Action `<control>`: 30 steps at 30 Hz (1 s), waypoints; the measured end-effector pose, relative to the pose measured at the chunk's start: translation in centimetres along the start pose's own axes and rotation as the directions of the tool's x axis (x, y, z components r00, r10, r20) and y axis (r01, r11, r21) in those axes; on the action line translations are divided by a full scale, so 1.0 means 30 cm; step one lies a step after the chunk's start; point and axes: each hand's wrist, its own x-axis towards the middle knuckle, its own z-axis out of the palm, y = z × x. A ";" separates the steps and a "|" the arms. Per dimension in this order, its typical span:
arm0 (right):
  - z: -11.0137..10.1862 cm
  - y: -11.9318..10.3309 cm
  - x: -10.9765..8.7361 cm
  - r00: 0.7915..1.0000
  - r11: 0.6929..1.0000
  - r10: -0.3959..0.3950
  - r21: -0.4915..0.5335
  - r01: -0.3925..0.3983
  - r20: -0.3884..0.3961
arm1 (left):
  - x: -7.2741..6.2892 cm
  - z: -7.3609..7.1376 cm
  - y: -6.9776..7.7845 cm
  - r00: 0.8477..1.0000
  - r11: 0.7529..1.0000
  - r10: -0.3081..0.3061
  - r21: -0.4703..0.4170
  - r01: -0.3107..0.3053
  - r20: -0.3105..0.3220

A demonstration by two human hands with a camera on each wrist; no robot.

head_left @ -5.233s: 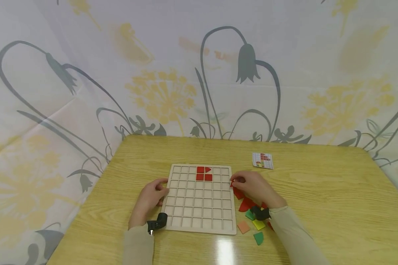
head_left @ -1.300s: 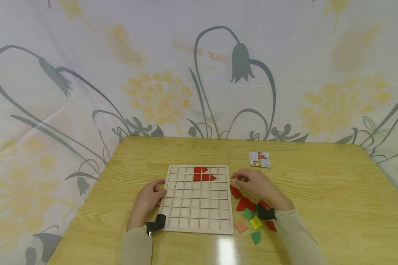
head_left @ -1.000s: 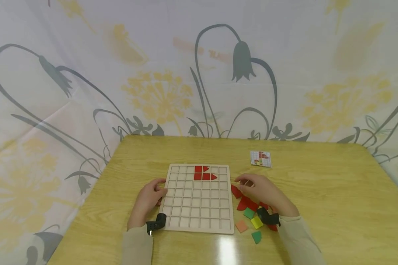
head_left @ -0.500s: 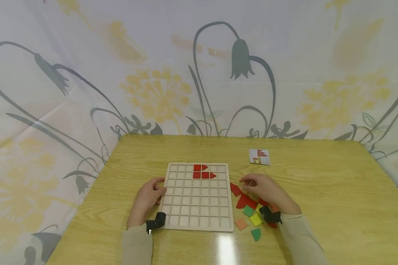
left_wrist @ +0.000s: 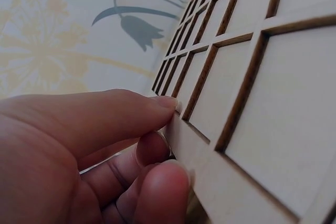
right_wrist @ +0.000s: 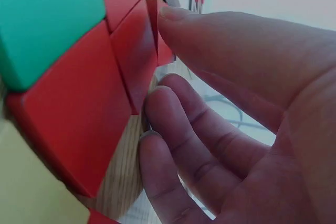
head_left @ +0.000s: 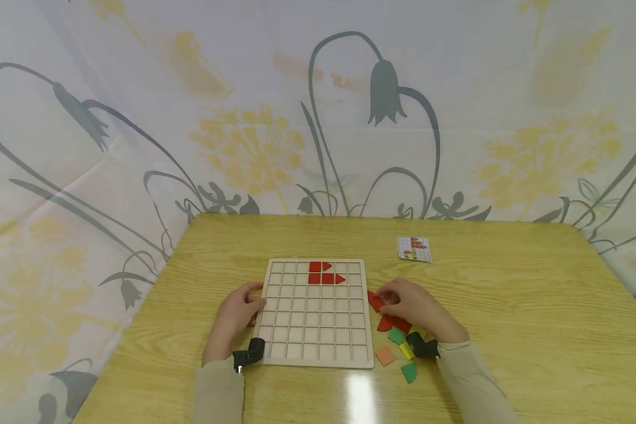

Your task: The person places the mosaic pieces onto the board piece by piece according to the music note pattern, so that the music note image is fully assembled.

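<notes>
A pale wooden grid board lies on the table, with several red tiles set in its top two rows. My left hand grips the board's left edge, the thumb over the rim and the other fingers curled against the side. Just off the board's right edge, my right hand has thumb and forefinger at a red tile and pinches it. The right wrist view shows the thumb on this tile; the forefinger is mostly hidden there. More red tiles lie beside the fingers.
Nearer the front right lie a green tile, a yellow tile, an orange tile and a rounded green tile. A printed pattern card lies behind the right hand. A patterned cloth hangs behind the table.
A pointed red tile now sits at the end of the second row. My right hand drew back from the board, then moved left to another red tile. The left hand stays at the board.
</notes>
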 end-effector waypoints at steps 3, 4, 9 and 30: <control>0.005 -0.003 0.000 1.000 1.000 0.017 -0.020 -0.017 0.003 | 0.003 0.001 -0.002 1.000 1.000 0.004 0.007 -0.004 0.000; 0.006 -0.005 0.001 1.000 1.000 0.020 -0.024 -0.020 0.005 | 0.003 0.001 -0.002 1.000 1.000 0.008 0.010 -0.008 -0.001; 0.006 -0.010 0.001 0.999 0.999 0.034 -0.017 -0.034 0.016 | 0.010 0.005 -0.004 1.000 1.000 0.010 0.009 -0.010 -0.008; 0.006 0.025 0.005 0.996 1.000 -0.012 0.019 0.013 -0.088 | -0.002 0.000 -0.002 1.000 1.000 0.016 0.011 -0.016 -0.004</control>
